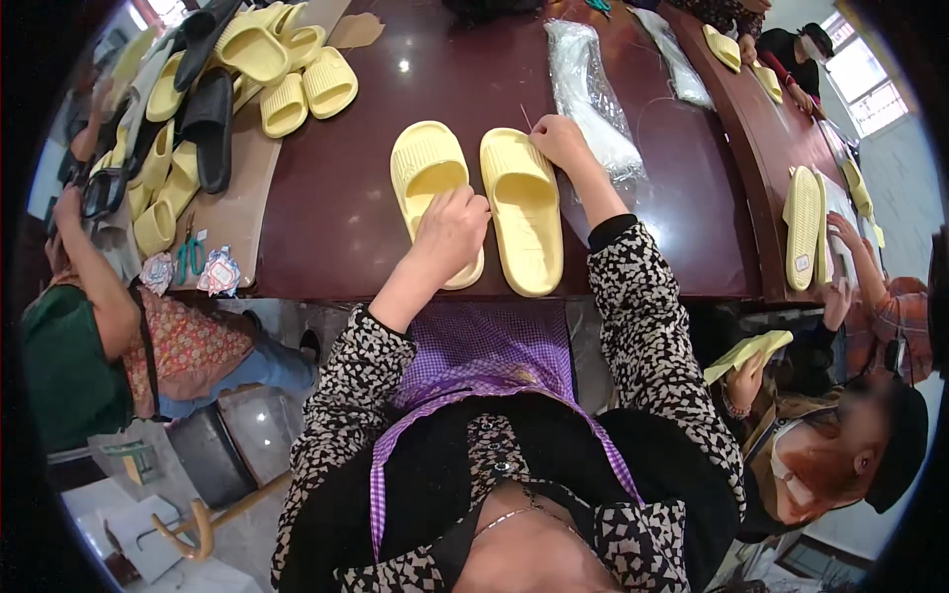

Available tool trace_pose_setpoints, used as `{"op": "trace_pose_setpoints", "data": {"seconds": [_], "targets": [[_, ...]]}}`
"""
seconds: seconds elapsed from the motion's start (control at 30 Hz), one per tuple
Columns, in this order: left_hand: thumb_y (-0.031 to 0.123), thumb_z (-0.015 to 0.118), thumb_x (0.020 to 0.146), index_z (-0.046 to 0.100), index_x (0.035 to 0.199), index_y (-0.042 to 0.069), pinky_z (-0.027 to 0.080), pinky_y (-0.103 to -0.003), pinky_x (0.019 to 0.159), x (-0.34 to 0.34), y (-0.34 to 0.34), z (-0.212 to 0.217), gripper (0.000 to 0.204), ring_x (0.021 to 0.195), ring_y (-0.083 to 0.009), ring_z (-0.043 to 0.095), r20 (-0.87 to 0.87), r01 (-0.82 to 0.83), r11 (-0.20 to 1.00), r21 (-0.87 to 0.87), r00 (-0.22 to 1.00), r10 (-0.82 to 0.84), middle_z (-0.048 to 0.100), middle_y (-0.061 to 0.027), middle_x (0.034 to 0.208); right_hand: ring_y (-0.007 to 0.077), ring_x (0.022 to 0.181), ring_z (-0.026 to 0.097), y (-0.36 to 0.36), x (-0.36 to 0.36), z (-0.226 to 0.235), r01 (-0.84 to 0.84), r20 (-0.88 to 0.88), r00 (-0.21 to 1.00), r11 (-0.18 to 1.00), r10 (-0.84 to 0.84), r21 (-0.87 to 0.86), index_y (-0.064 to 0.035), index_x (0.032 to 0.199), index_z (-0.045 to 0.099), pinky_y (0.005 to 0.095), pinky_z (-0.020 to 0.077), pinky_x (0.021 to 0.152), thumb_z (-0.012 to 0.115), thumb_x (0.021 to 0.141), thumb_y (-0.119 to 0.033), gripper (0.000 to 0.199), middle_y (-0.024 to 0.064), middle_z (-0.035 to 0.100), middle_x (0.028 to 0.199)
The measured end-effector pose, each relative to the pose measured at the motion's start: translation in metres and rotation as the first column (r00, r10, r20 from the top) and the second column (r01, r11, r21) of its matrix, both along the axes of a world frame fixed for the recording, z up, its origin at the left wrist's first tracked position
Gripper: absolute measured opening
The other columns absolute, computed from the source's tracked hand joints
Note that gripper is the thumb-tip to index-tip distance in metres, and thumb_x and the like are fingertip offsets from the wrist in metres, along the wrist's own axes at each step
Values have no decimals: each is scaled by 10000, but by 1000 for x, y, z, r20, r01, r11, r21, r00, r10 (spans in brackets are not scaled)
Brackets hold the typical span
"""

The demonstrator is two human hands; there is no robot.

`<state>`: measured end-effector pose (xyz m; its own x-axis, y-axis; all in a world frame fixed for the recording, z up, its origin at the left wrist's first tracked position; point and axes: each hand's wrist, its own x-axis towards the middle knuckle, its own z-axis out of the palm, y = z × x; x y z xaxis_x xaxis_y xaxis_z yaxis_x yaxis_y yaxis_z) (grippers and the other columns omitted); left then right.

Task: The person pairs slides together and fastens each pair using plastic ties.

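Two pale yellow slide slippers lie side by side on the dark red table (336, 217). My left hand (450, 229) rests with curled fingers on the heel part of the left slipper (427, 168). My right hand (559, 138) pinches the upper inner edge of the right slipper (524, 212), and a thin pin or needle sticks up beside its fingers.
A heap of yellow and black slippers (213, 84) sits on cardboard at the table's left, with green scissors (188, 255) and small packets near its front edge. Clear plastic bags (593, 94) lie right of my hands. Other people sit left and right, one holding a yellow slipper (748, 351).
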<state>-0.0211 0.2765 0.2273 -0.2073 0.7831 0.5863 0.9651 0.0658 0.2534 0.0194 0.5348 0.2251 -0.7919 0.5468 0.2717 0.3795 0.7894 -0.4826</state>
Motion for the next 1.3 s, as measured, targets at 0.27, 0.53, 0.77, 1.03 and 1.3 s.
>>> {"op": "trace_pose_setpoints", "data": {"seconds": [0.27,0.53,0.77,1.03,1.3], "targets": [[54,625,788,574,832,11,473,-380,728,-18,-1,-7,80,790,-291,573,42,40,998,54,998,-42,545,-113,859,294,778,646,-34,-29,34,-247,-280,940,954,194,-168,-31,883,683,366,503,723,641,770,-166,181,166,667,810],[32,612,797,563,847,-3,483,-380,730,7,5,-19,78,834,-286,584,89,-4,994,109,996,-6,540,-119,869,199,727,616,-50,-58,30,-474,-117,880,839,460,-267,-13,893,671,320,494,686,642,777,-153,184,115,666,784],[33,575,831,558,909,-6,491,-395,763,6,10,-15,89,874,-317,585,102,-9,999,44,995,4,555,-143,952,242,757,651,-58,-76,23,-492,-102,869,828,484,-270,-26,879,692,355,513,708,656,741,-166,200,154,679,810],[47,518,896,542,1143,-34,473,-433,879,24,16,-2,261,1043,-388,549,153,40,996,86,987,-53,528,-234,1164,274,726,654,-27,-65,9,-271,-460,871,949,170,-162,-15,760,679,375,516,658,672,704,-136,134,167,662,780],[29,544,861,531,1175,-33,492,-398,825,-2,-7,30,320,938,-361,586,113,40,998,51,993,-46,577,-195,1080,91,694,586,-59,-19,35,-493,-646,757,734,98,-467,1,790,630,251,473,624,635,768,-88,92,39,643,735]]}}
